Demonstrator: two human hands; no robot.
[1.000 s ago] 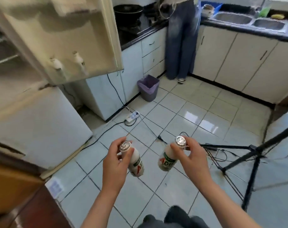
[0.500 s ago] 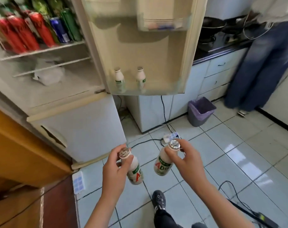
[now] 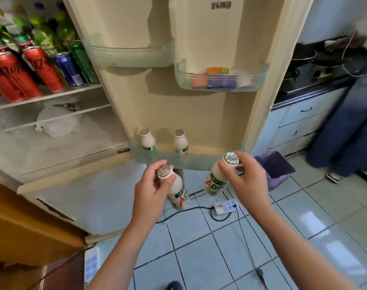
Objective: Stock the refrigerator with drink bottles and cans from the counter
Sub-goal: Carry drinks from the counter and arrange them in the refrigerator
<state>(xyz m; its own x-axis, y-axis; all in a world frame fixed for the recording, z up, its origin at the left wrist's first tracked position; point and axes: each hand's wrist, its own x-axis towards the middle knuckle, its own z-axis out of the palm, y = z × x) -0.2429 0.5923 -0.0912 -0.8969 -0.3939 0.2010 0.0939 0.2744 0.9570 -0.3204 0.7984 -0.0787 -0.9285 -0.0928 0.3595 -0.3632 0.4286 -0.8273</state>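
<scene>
My left hand (image 3: 151,191) grips a small white drink bottle (image 3: 177,191) with a foil cap by its neck. In my right hand (image 3: 248,181) is a second white bottle (image 3: 217,181) of the same kind, pinched near its cap. Both hang just below and in front of the open refrigerator door's bottom shelf (image 3: 191,159). Two matching bottles, one on the left (image 3: 147,141) and one to its right (image 3: 180,143), stand upright in that shelf. Inside the refrigerator, red, blue and green cans and green bottles (image 3: 42,65) crowd the upper wire shelf.
A door bin (image 3: 222,80) higher up holds small packets; another bin (image 3: 130,55) to its left looks bare. A white bag (image 3: 57,122) lies on a lower fridge shelf. A power strip (image 3: 225,205) and cables lie on the tiled floor, a purple bin (image 3: 276,168) stands right, and a person (image 3: 346,122) stands by the counter.
The view has swung up and closer to the refrigerator door. Both hands have risen with their bottles toward the door's bottom shelf; the grips are unchanged.
</scene>
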